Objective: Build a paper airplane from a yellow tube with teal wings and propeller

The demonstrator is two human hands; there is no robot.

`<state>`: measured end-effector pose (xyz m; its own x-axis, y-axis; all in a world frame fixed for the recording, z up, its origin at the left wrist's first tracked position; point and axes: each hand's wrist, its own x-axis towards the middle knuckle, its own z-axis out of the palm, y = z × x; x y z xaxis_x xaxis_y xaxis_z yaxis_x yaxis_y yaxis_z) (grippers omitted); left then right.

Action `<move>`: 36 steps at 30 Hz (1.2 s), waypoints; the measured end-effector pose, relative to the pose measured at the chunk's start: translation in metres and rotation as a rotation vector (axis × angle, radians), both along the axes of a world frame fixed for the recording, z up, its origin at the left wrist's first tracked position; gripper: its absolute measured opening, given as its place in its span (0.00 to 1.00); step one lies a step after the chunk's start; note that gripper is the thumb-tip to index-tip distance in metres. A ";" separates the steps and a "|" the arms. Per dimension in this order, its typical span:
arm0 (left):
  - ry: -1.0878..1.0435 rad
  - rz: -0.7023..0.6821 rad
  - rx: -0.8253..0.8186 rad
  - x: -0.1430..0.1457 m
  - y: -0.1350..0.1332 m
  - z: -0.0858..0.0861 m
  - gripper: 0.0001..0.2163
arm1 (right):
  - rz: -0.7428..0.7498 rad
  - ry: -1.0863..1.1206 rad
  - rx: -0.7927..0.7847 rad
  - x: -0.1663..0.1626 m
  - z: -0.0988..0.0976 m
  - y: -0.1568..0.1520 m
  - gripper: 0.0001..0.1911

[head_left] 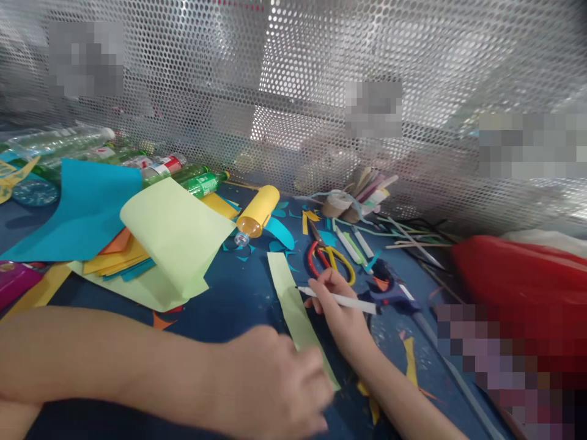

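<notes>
A white marker [360,304] is pinched in my right hand [339,308], its dark tip at the edge of a narrow pale green paper strip [290,302]. The strip lies lengthwise on the dark blue table. Over its near part reaches my left hand [275,385], blurred and seen from the back; what its fingers do is unclear. Just beyond my right hand lie scissors [337,260] with red and yellow handles. A bottle wrapped in yellow paper [260,208] rests on its side past the strip's far end.
Pale green sheets [177,238] and a blue sheet [98,201] lie at left, with plastic bottles [204,183] behind. A glue gun [389,293], several markers [348,244] and paper scraps are at right. Perforated metal mesh [293,122] borders the back; something red [518,287] stands far right.
</notes>
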<state>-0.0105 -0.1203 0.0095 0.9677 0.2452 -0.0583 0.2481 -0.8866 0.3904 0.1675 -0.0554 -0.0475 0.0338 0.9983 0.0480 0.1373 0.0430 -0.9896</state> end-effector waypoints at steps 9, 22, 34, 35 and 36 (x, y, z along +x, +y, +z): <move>0.154 0.448 0.318 -0.007 0.028 -0.034 0.32 | -0.018 -0.221 0.124 0.002 -0.004 0.000 0.16; 0.128 0.458 0.275 -0.007 0.026 -0.036 0.31 | -0.057 -0.244 0.134 -0.002 0.001 -0.001 0.15; 0.158 0.450 0.313 -0.006 0.026 -0.034 0.30 | -0.059 -0.253 0.128 -0.001 -0.001 -0.001 0.15; 0.162 0.447 0.317 -0.006 0.026 -0.034 0.30 | -0.058 -0.253 0.132 -0.001 -0.001 -0.001 0.15; 0.163 0.446 0.321 -0.006 0.026 -0.034 0.30 | -0.057 -0.253 0.136 -0.001 -0.002 -0.001 0.15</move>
<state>-0.0165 -0.0941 -0.0249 0.7511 0.6580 -0.0537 0.6601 -0.7499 0.0445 0.1666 -0.0563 -0.0492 0.0598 0.9790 0.1950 0.3851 0.1576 -0.9093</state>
